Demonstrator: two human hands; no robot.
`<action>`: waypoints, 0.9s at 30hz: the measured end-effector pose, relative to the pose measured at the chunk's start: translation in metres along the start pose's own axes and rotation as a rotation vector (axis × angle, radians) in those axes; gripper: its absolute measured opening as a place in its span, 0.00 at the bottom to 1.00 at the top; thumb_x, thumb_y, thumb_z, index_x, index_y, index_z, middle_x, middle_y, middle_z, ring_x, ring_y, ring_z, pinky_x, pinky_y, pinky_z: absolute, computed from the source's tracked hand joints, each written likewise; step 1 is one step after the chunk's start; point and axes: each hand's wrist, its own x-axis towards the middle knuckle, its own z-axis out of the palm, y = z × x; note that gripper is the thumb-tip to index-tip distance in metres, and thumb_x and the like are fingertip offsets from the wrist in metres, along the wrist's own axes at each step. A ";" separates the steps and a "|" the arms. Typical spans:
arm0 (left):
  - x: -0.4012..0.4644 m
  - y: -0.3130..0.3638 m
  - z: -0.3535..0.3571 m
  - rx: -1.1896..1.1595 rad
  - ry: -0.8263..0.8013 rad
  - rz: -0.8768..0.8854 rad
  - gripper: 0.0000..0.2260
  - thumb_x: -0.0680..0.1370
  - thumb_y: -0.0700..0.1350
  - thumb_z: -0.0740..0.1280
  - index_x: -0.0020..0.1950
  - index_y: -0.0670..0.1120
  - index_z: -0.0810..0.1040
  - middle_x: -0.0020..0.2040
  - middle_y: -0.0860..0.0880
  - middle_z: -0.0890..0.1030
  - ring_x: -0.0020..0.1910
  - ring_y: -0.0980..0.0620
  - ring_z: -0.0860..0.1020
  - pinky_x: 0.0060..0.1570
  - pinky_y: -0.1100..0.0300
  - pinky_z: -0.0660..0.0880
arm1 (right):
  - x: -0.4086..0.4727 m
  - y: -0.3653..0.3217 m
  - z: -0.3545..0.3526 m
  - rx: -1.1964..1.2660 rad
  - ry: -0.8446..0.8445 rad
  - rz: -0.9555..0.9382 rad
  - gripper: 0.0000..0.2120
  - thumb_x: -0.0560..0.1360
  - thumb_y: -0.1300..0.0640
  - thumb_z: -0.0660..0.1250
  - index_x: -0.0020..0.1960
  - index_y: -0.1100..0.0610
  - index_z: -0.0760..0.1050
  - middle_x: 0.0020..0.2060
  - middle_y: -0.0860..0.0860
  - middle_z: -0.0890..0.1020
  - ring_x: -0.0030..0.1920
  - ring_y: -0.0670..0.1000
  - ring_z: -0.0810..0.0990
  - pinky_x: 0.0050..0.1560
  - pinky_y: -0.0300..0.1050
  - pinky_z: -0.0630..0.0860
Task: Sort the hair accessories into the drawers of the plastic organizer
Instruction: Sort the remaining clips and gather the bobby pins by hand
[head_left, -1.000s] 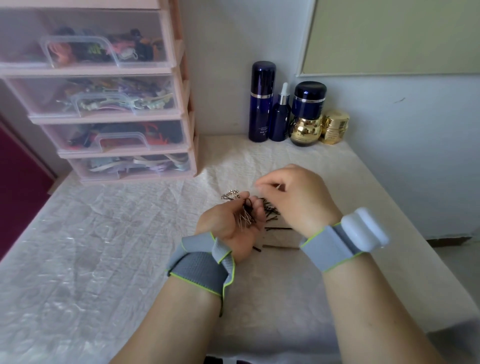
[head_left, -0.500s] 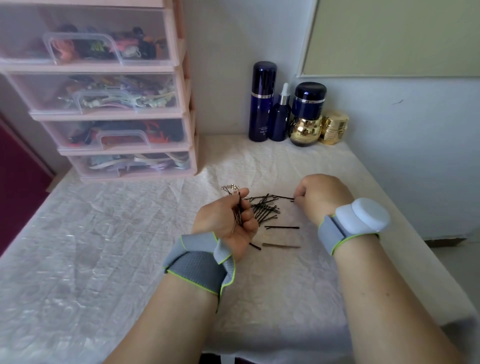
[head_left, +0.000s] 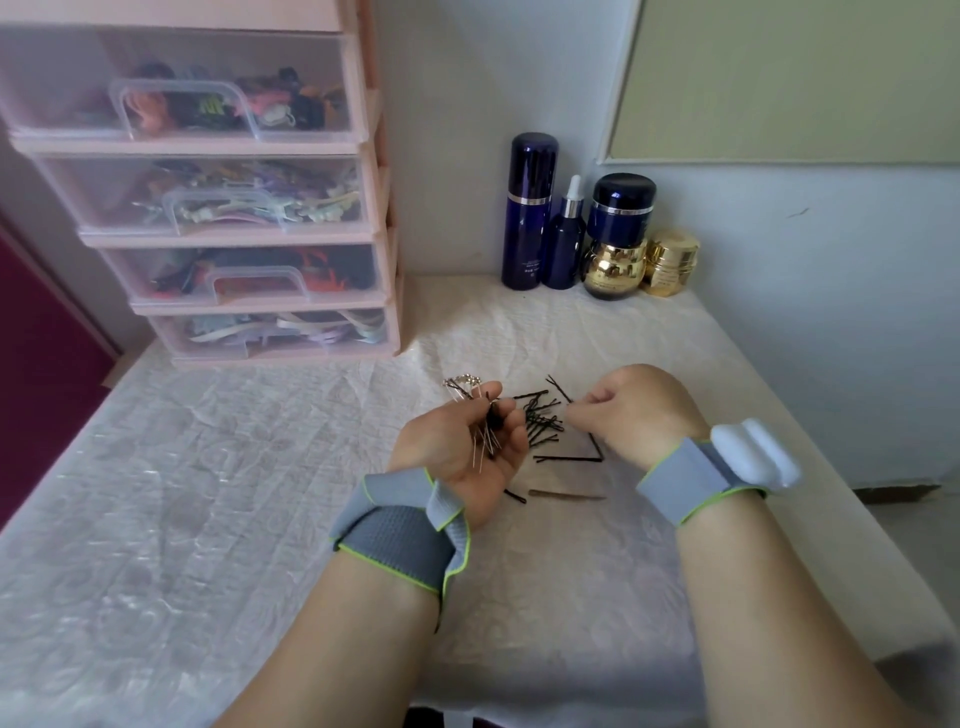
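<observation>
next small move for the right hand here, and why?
Probably carry the black pin pinched by the right hand over to the bundle of pins held in the left hand and add it. More loose bobby pins lie on the table, and all four organizer drawers look closed, so gathering seems unfinished.

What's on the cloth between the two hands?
In the head view, a loose pile of black bobby pins lies between the left hand, which grips a bunch of pins, and the right hand.
</observation>
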 end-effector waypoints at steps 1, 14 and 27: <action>0.000 -0.001 0.001 -0.005 -0.002 0.002 0.10 0.80 0.37 0.54 0.44 0.40 0.74 0.32 0.45 0.74 0.30 0.51 0.73 0.26 0.66 0.75 | -0.005 -0.005 0.001 0.099 0.006 -0.044 0.11 0.68 0.52 0.68 0.35 0.61 0.80 0.26 0.50 0.73 0.31 0.49 0.71 0.31 0.40 0.66; 0.007 -0.007 -0.013 -0.017 -0.070 0.027 0.05 0.78 0.36 0.57 0.48 0.39 0.71 0.41 0.42 0.74 0.39 0.48 0.74 0.41 0.58 0.73 | -0.024 -0.036 0.023 0.185 0.008 -0.217 0.07 0.70 0.52 0.69 0.36 0.54 0.81 0.33 0.53 0.83 0.37 0.54 0.81 0.39 0.45 0.76; 0.001 0.008 -0.012 -0.151 0.046 0.027 0.12 0.81 0.36 0.53 0.40 0.40 0.71 0.34 0.46 0.72 0.32 0.52 0.71 0.26 0.67 0.74 | -0.007 -0.013 0.001 0.121 0.209 -0.170 0.07 0.74 0.55 0.66 0.43 0.56 0.81 0.42 0.50 0.84 0.45 0.52 0.80 0.44 0.40 0.73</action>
